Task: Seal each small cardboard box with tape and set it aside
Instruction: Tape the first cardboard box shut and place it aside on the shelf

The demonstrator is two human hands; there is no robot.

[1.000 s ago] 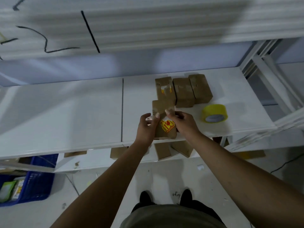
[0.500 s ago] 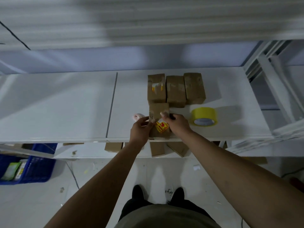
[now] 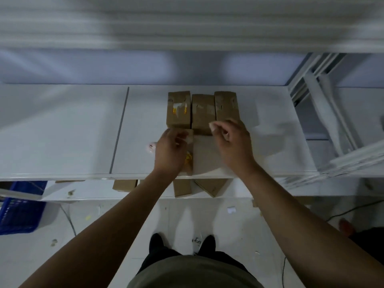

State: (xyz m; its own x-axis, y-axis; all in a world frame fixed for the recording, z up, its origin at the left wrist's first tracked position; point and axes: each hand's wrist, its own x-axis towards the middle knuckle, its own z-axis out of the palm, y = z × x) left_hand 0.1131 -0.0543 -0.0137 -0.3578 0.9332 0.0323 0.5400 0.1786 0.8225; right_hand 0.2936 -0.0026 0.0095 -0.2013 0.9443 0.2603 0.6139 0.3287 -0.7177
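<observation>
Taping step: gripping the box (image 3: 188,163) before the sealed row (image 3: 202,113) with curled left hand (image 3: 170,150), right hand (image 3: 230,140) curled, hold unclear, likely fetching tape next

A white table (image 3: 62,132) spans the middle of the frame, its top split by a thin grey seam (image 3: 120,129) left of centre. Behind it stands a pale bluish-lavender wall (image 3: 124,67) with two softly brighter patches; the light is dim and cool. A blurred white ribbed panel (image 3: 187,21) fills the top of the frame. At the right edge rises a white metal rack frame (image 3: 324,113) with slanted braces. Below the table's front edge a lower white shelf (image 3: 93,192) shows. The floor (image 3: 104,217) is pale and flecked with small scraps — a blue plastic crate (image 3: 18,206) sits at lower left, a dark cable (image 3: 353,208) trails at lower right.
</observation>
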